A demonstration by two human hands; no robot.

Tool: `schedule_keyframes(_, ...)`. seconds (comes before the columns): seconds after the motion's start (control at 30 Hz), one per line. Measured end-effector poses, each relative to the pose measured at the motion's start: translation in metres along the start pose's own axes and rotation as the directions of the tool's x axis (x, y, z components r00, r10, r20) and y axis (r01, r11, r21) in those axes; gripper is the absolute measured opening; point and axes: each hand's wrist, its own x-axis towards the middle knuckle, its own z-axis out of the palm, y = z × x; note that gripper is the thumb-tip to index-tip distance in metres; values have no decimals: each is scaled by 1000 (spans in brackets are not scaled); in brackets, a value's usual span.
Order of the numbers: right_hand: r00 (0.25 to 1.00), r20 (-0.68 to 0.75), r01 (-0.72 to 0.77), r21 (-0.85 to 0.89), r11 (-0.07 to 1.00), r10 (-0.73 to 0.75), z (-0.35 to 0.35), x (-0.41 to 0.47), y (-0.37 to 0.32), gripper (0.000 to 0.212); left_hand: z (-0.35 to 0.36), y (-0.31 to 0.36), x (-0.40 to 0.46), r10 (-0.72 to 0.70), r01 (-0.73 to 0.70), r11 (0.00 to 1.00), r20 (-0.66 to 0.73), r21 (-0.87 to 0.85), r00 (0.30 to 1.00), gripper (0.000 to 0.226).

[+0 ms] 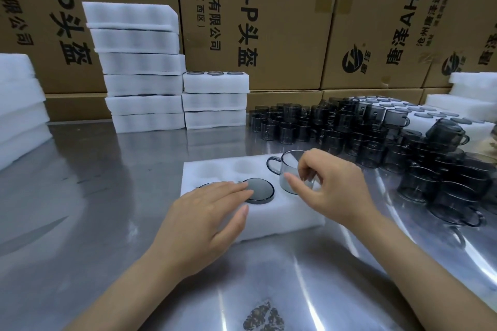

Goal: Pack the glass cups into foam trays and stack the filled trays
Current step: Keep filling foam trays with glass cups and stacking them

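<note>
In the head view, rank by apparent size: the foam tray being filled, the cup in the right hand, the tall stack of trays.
1. Tall stack of trays
2. Foam tray, though nearness inflates it
3. Cup

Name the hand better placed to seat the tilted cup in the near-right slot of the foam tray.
Right. The right hand already grips the smoky glass cup, tilted over that slot of the foam tray. The left hand lies flat, fingers on the seated cup.

The single head camera looks forward and down, close over the metal table (107, 196), with a wall of cardboard boxes (269, 21) behind it.
</note>
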Motion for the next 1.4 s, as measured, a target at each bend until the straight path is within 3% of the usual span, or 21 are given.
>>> schedule_keyframes(0.47,998,34,-60,39,997,59,2,-1,-5,40,-1,2,1,1,-1,1000,-13,1,1000,46)
schedule_keyframes(0.63,989,-117,-84,98,992,95,-2,-1,-5,31,-2,5,4,41,-40,996,-6,85,999,44)
schedule_keyframes(0.7,980,-127,-134,137,981,152,-7,-1,0,38,-2,9,6,70,-67,984,-12,163,997,43)
schedule_keyframes(0.8,981,59,-191,147,970,184,-9,-3,7,50,-2,19,12,111,-107,981,-10,161,994,45)
schedule_keyframes(0.9,954,249,-202,126,971,166,-4,-7,6,52,3,33,24,102,-102,995,101,-5,990,60)
schedule_keyframes(1.03,931,301,-256,138,957,206,-1,-12,5,45,21,39,36,123,-134,990,204,43,971,72)
schedule_keyframes(1.2,876,446,-210,3,978,186,1,-20,5,42,25,39,36,103,-124,990,236,74,966,75)
schedule_keyframes(1.4,877,432,-239,15,971,209,3,-17,6,42,24,48,43,82,-96,994,236,49,968,65)
